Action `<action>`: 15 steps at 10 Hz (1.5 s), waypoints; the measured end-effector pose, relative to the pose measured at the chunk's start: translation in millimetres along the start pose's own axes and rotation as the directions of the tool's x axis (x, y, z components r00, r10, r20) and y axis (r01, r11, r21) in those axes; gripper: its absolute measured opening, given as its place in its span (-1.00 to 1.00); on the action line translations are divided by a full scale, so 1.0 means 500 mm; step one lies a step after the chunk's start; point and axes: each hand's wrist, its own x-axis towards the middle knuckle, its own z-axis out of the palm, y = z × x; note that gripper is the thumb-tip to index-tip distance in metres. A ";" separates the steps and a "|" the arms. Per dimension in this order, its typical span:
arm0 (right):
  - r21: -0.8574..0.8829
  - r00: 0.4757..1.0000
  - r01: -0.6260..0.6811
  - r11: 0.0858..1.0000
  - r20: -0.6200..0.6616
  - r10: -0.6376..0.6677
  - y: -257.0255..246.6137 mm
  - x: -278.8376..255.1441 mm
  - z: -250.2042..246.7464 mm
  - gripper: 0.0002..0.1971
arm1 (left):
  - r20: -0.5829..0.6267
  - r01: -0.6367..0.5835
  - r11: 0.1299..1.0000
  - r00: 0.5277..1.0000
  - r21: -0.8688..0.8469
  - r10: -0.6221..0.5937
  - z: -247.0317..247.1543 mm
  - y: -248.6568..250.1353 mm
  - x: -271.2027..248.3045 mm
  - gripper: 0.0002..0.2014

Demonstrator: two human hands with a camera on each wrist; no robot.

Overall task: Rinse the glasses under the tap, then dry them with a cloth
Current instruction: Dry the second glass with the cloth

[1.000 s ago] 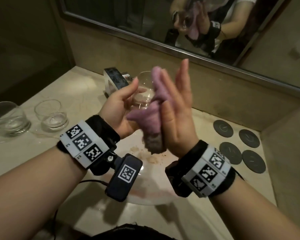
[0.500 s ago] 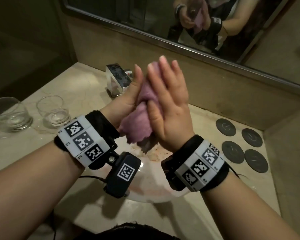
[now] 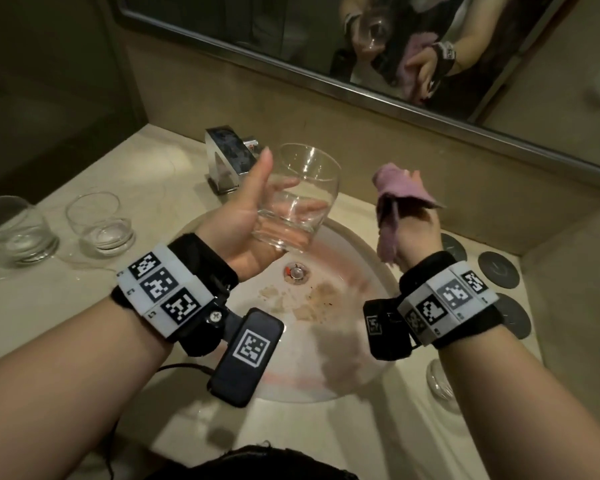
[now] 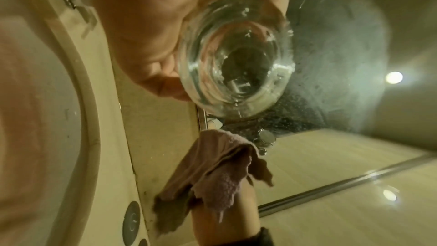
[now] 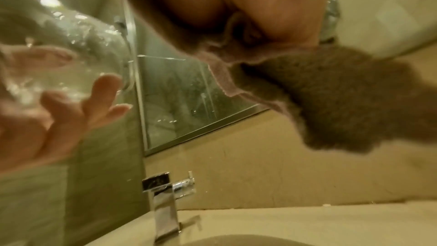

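Note:
My left hand [image 3: 253, 216] holds a clear tumbler glass [image 3: 300, 199] above the sink basin [image 3: 378, 271], thumb up along its left side, fingers wrapped behind it. The left wrist view looks up at the glass [image 4: 236, 63] by its thick base. Off to the right, apart from the glass, my right hand [image 3: 416, 223] grips a bunched pink cloth [image 3: 395, 192], whose end hangs down past the palm. The cloth [image 5: 331, 89] fills the right wrist view, with the glass [image 5: 71, 50] at left. Two more glasses [image 3: 99, 223] [image 3: 14, 230] stand on the left counter.
A chrome tap [image 3: 229, 157] stands behind the basin, with no water running. Several dark round coasters [image 3: 497, 270] lie on the right counter. Another glass [image 3: 440, 382] sits on the counter under my right forearm. A mirror [image 3: 326, 46] spans the back wall.
My hands have come apart: the right hand pulled the cloth off the glass and moved right. The glass, wrapped before, now shows bare in my left hand.

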 end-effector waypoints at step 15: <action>-0.203 0.672 0.738 0.643 0.302 -0.676 0.005 -0.118 0.078 -0.44 | -0.020 0.021 0.994 1.000 -0.104 -0.023 0.027 -0.003 0.002 -0.50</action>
